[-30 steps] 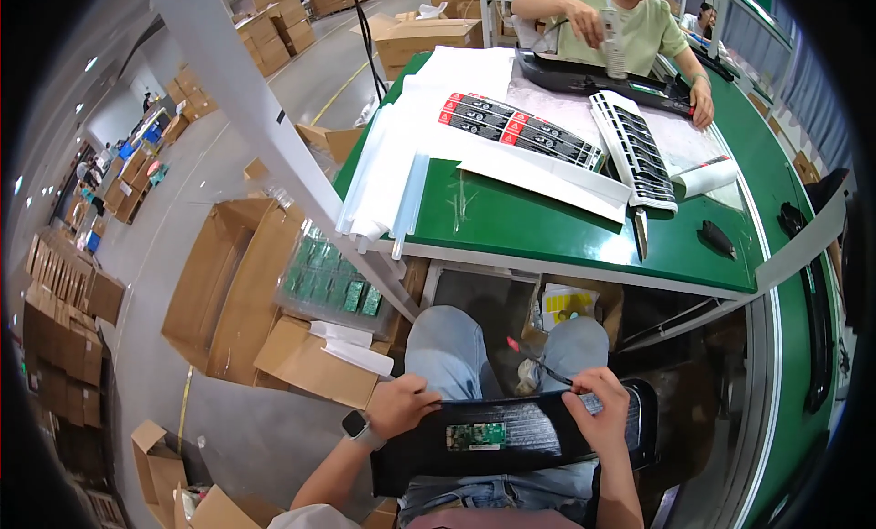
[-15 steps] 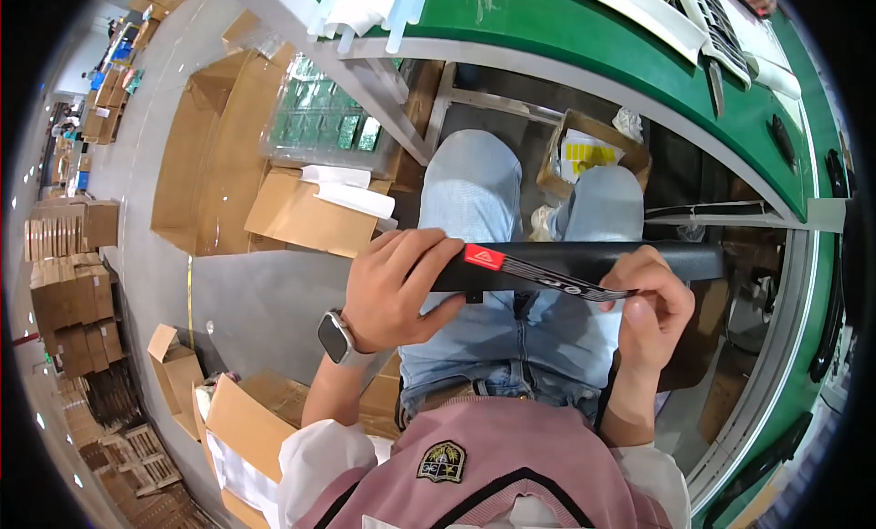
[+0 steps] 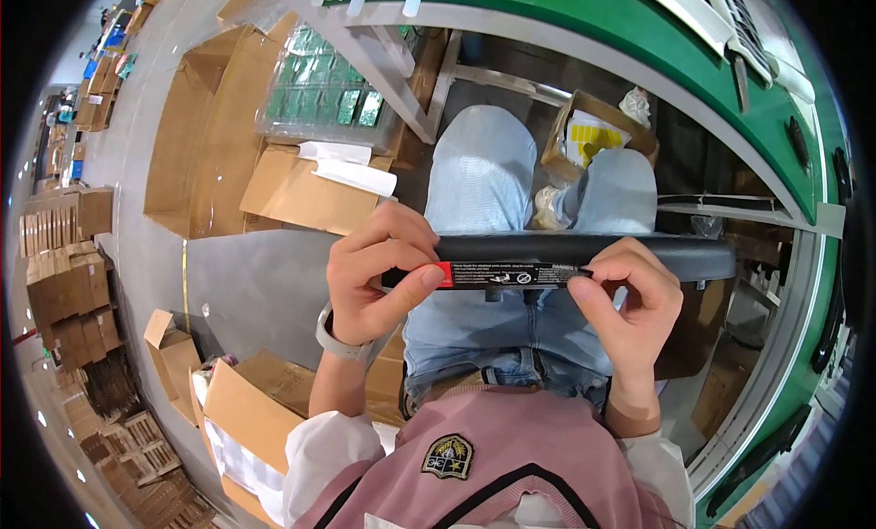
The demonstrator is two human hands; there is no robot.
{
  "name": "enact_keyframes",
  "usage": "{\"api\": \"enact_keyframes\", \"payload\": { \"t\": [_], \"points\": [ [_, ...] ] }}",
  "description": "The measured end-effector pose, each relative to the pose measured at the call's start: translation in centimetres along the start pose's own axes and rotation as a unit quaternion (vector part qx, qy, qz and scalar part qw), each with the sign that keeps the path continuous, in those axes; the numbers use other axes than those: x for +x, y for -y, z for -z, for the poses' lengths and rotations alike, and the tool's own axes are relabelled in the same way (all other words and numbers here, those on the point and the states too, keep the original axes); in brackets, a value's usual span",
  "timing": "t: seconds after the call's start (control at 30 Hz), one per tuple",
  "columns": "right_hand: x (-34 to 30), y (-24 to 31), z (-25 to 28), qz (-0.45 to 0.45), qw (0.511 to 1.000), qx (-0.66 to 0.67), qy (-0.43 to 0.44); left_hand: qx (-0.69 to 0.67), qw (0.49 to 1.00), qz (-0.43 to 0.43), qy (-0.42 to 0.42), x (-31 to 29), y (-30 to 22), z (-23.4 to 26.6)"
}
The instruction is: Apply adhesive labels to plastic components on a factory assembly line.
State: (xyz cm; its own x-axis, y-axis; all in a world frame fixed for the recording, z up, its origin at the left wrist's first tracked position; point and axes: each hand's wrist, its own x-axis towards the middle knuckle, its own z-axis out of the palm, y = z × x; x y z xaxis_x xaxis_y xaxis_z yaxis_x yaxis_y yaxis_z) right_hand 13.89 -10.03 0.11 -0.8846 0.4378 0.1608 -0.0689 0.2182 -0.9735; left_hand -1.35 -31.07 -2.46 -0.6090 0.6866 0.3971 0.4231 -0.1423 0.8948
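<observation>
A long black bar-shaped part [image 3: 547,248] lies across my thighs. Along its near side a narrow black label strip [image 3: 511,275] with white print and a red end is stretched between my hands. My left hand [image 3: 383,278] pinches the red end between thumb and fingers, close to the bar's left part. At the other end of the strip, my right hand [image 3: 634,301] pinches it with thumb and index finger. The strip runs nearly level; whether it touches the bar cannot be told.
The green workbench [image 3: 584,10] curves round ahead and right, its grey metal frame [image 3: 388,82] beside my knees. A small carton [image 3: 558,150] stands under it. To the left are a large open carton [image 3: 196,136], clear packs of green pieces [image 3: 319,95] and another open carton [image 3: 246,410].
The strip has turned from slanted to nearly level, its printed face now toward me. My left thumb has come onto the red end, and my left wrist has rotated.
</observation>
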Motion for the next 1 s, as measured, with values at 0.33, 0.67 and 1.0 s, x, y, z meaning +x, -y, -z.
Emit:
{"api": "enact_keyframes", "payload": {
  "t": [0.33, 0.67, 1.0],
  "points": [
    [0.5, -1.4, -1.6, 0.101, 0.97, -0.221, 0.004, 0.077, 0.996, 0.034, -0.025, -0.7, 0.9, 0.1],
    [0.6, -1.2, -1.7, 0.093, 0.963, -0.253, 0.033, 0.103, 0.994, 0.039, 0.01, -0.5, 1.2, 0.2],
    [1.1, -0.7, -2.1, 0.065, 0.962, -0.263, 0.048, 0.122, 0.992, 0.021, 0.02, -0.4, 1.6, 0.3]
  ]
}}
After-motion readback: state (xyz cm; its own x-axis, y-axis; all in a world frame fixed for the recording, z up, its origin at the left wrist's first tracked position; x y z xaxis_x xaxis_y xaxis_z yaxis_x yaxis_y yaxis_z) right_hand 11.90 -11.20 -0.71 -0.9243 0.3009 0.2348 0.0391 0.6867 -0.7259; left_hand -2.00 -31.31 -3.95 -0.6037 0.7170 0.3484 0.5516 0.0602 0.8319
